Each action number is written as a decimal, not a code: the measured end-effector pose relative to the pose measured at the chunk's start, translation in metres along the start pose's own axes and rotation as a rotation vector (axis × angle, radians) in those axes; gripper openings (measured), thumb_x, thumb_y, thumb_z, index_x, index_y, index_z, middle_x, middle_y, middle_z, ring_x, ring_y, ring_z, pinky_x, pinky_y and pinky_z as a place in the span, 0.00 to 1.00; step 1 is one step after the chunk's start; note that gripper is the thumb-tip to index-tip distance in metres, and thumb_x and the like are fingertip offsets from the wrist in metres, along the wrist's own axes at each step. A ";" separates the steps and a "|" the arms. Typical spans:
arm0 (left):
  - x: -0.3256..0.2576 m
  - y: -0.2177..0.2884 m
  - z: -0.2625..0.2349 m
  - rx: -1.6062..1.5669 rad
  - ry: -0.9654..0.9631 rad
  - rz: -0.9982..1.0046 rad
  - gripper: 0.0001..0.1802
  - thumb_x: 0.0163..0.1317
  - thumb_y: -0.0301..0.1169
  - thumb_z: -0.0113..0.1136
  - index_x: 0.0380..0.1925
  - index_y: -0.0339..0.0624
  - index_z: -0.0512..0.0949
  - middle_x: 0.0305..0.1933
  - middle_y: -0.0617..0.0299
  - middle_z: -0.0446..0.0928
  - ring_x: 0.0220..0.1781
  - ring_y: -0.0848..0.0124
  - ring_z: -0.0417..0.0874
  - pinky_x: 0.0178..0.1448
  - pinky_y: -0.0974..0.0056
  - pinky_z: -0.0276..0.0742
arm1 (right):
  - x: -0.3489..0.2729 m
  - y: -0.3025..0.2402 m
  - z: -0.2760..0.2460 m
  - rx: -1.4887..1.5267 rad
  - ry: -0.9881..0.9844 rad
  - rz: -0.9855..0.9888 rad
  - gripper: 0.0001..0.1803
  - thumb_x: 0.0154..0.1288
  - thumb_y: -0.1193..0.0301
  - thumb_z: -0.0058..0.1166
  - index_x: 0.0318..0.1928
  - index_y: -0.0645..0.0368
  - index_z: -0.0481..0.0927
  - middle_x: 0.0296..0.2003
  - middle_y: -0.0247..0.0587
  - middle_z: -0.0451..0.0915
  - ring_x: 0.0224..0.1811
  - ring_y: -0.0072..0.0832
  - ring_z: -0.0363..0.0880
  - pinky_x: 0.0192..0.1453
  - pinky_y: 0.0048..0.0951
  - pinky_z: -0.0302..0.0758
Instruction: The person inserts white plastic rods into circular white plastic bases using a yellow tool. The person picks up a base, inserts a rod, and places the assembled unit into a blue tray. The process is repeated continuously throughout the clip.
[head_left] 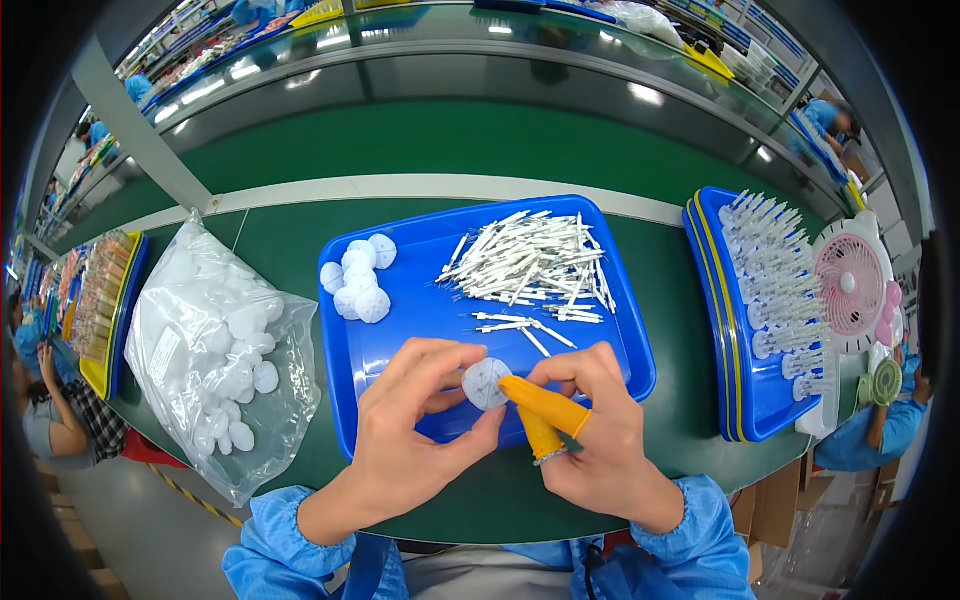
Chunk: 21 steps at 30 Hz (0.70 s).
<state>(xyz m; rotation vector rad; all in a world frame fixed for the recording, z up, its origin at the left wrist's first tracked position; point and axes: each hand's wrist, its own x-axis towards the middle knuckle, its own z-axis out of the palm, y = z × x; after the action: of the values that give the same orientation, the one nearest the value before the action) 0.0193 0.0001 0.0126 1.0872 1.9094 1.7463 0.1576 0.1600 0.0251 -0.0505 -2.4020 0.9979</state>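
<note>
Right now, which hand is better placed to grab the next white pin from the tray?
Right, probably. The right hand with its orange finger cots sits nearest the loose white pins. The left hand pinches the white disc and lies toward the stacked discs.

White disc's (486,383) rim behind fingers (450,362).

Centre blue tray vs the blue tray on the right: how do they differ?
The centre blue tray holds loose parts: a heap of white sticks lying flat, plus a small cluster of white discs. The right blue tray holds white sticks set in ordered rows. The centre tray sits directly in front of both hands; the right tray sits off to the side, next to a pink fan. Both are blue, rimmed, and rest on the green table.
</note>
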 end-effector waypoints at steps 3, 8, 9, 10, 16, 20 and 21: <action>0.000 0.000 -0.002 0.037 -0.009 -0.003 0.28 0.57 0.18 0.78 0.59 0.37 0.83 0.57 0.54 0.81 0.56 0.62 0.92 0.55 0.61 0.93 | 0.001 -0.002 -0.002 0.018 -0.048 -0.009 0.31 0.36 0.85 0.62 0.49 0.66 0.91 0.50 0.42 0.80 0.44 0.41 0.73 0.40 0.35 0.74; -0.001 -0.001 0.000 0.034 -0.002 0.029 0.29 0.56 0.19 0.79 0.60 0.36 0.83 0.57 0.54 0.82 0.55 0.62 0.91 0.55 0.59 0.93 | -0.001 -0.001 -0.005 0.001 -0.002 -0.010 0.30 0.36 0.85 0.61 0.47 0.67 0.91 0.50 0.43 0.81 0.44 0.41 0.73 0.40 0.36 0.74; -0.001 -0.002 0.001 0.033 -0.002 0.031 0.29 0.56 0.19 0.79 0.60 0.36 0.83 0.57 0.54 0.82 0.55 0.62 0.91 0.55 0.59 0.93 | -0.001 -0.001 -0.005 -0.003 -0.004 -0.002 0.30 0.35 0.85 0.61 0.47 0.67 0.91 0.50 0.43 0.81 0.44 0.41 0.73 0.40 0.36 0.74; -0.001 -0.002 0.001 0.031 -0.001 0.033 0.30 0.56 0.19 0.79 0.60 0.37 0.82 0.57 0.54 0.82 0.55 0.62 0.91 0.55 0.59 0.93 | -0.001 -0.002 -0.005 -0.006 -0.007 0.006 0.30 0.35 0.85 0.60 0.47 0.67 0.91 0.50 0.43 0.81 0.44 0.41 0.73 0.40 0.36 0.74; -0.001 -0.001 0.000 0.051 -0.036 0.038 0.31 0.55 0.19 0.79 0.61 0.37 0.82 0.57 0.53 0.81 0.54 0.62 0.91 0.55 0.60 0.93 | 0.000 -0.001 -0.005 -0.022 0.008 -0.024 0.30 0.36 0.86 0.61 0.48 0.68 0.91 0.50 0.42 0.80 0.42 0.40 0.72 0.38 0.36 0.73; -0.003 0.000 0.000 0.068 -0.065 0.063 0.31 0.55 0.19 0.79 0.61 0.37 0.82 0.57 0.53 0.81 0.53 0.63 0.91 0.55 0.60 0.93 | 0.003 0.001 -0.004 -0.047 0.003 -0.026 0.31 0.37 0.86 0.61 0.49 0.67 0.90 0.50 0.42 0.79 0.41 0.40 0.70 0.39 0.36 0.71; -0.003 -0.001 0.000 0.073 -0.071 0.066 0.31 0.55 0.19 0.79 0.61 0.37 0.82 0.57 0.53 0.81 0.53 0.63 0.91 0.56 0.60 0.93 | 0.002 0.002 -0.003 -0.054 0.000 -0.007 0.31 0.37 0.86 0.61 0.49 0.67 0.90 0.50 0.42 0.79 0.41 0.40 0.70 0.38 0.36 0.71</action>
<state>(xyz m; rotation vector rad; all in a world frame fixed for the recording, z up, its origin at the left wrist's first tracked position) 0.0211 -0.0014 0.0114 1.2338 1.9280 1.6608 0.1570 0.1640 0.0264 -0.0614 -2.4272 0.9302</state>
